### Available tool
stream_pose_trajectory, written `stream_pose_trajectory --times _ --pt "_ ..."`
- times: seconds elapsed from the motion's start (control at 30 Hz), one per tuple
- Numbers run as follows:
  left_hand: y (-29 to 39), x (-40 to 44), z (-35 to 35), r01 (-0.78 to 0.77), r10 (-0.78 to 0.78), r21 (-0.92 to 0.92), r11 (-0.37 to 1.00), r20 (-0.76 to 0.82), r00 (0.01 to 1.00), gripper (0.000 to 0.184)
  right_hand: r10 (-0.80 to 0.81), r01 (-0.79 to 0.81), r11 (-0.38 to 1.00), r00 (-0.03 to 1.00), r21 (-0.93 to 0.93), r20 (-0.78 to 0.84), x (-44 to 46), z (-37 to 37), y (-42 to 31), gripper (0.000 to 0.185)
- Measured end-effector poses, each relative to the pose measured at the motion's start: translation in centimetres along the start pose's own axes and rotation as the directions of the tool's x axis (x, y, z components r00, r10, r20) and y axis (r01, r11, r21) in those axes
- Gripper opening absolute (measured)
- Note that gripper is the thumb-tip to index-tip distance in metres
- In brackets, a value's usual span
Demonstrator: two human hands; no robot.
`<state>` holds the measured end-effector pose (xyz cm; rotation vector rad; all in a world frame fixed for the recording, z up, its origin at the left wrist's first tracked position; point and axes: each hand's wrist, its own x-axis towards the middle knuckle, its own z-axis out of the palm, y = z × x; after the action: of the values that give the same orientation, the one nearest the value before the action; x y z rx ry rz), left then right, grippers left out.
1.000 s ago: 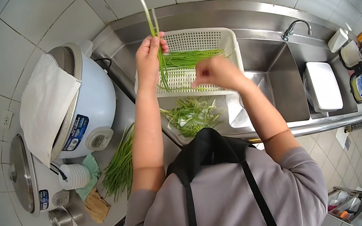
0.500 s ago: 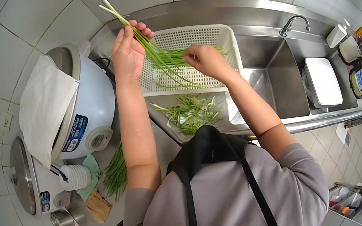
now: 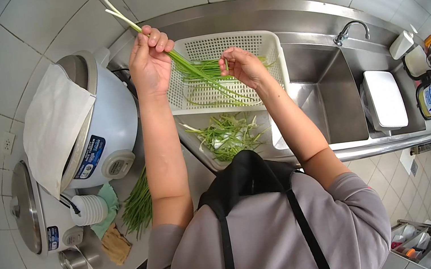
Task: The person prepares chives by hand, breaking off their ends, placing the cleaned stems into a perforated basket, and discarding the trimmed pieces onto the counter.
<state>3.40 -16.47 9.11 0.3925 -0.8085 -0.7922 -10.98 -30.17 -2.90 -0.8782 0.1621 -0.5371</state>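
We see a few long green stems (image 3: 194, 72) held up slantwise over the basket, their white ends pointing up and to the left, their green lengths trailing down to the right across the basket's interior. The left hand (image 3: 152, 65) has them near the white ends, thumb and fingers pinching them together. The right hand (image 3: 245, 67) hangs above the basket, apart from the left, its fingers curled and drawn toward the thumb; we notice a short bit of green at the fingertips, but we cannot tell whether they grip it. Beneath both, the white perforated basket (image 3: 254, 41) holds more green stems (image 3: 208, 67), lying crosswise. Just in front of the basket, nearer the body, we find a loose heap of pale and green trimmings (image 3: 227, 138). To the left, on the steel table (image 3: 196, 166), lies another bunch of green stems (image 3: 137, 208), partly hidden by the left forearm. Beside it we make out a green cloth (image 3: 109, 199), a tan cloth (image 3: 115, 245) and a white ribbed stack (image 3: 89, 210); beyond these stands a large bluish cooker (image 3: 117, 117) with a white sheet (image 3: 55, 122) draped over it. Right of the basket, we have a steel sink (image 3: 327, 80), a curved faucet (image 3: 350, 30) behind it, and a white-topped container (image 3: 385, 99) farther right.
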Motion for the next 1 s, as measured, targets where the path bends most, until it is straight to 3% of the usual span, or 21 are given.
stream_pose_trajectory --times 0.13,0.23,0.27,0.37,0.47,0.67,0.77,0.83,0.87,0.97,1.0 --pt "0.1 0.1 0.2 -0.005 0.005 -0.012 1.0 -0.002 1.0 0.01 0.093 -0.091 0.993 0.996 -0.076 0.016 -0.8 -0.6 0.1 0.012" --pt "0.2 0.3 -0.3 0.013 -0.012 -0.041 0.999 0.04 0.999 0.01 0.155 -0.129 0.979 0.974 -0.157 0.165 -1.1 -0.9 0.0 0.017" --pt "0.2 0.4 -0.6 0.027 -0.024 -0.051 0.998 0.057 0.998 0.01 0.181 -0.16 0.976 0.973 -0.147 0.143 -1.3 -0.8 0.2 0.02" --pt "-0.1 0.5 -1.2 0.054 -0.049 -0.058 0.997 0.079 0.996 0.011 0.243 -0.183 0.926 0.959 -0.33 0.149 -1.7 0.4 -0.6 0.022" --pt "-0.6 0.4 -1.1 0.056 -0.055 -0.033 0.998 0.044 0.998 0.009 0.12 -0.061 0.891 0.987 -0.45 0.103 -1.8 2.1 -1.8 0.023" --pt "-1.1 0.2 -0.9 0.06 -0.057 -0.071 0.996 0.034 0.998 0.008 -0.105 0.232 0.725 0.968 -0.648 0.229 -0.6 2.3 -1.7 0.019" --pt "-1.1 0.2 -0.9 0.063 -0.058 -0.105 0.992 0.054 0.997 0.008 -0.055 0.105 0.796 0.993 -0.596 0.101 -1.2 3.0 -2.7 0.013" --pt "-1.2 0.1 -0.9 0.061 -0.052 -0.128 0.99 0.072 0.996 0.008 0.003 0.016 0.985 0.994 -0.171 0.106 0.1 0.9 -1.9 0.01" --pt "-1.1 0.1 -0.8 0.035 -0.027 -0.126 0.991 0.062 0.998 0.009 0.03 -0.037 0.997 0.993 0.061 0.118 0.7 -0.4 -1.2 0.009" --pt "-0.8 0.1 -0.4 -0.008 0.015 -0.135 0.991 0.048 0.999 0.01 0.02 -0.01 0.988 0.998 0.153 -0.062 0.6 -0.8 -0.2 0.009" --pt "-0.6 0.2 -0.5 -0.004 0.012 -0.147 0.989 0.054 0.998 0.011 0.063 -0.059 0.995 0.997 0.078 -0.051 0.0 -0.2 -0.3 0.01"
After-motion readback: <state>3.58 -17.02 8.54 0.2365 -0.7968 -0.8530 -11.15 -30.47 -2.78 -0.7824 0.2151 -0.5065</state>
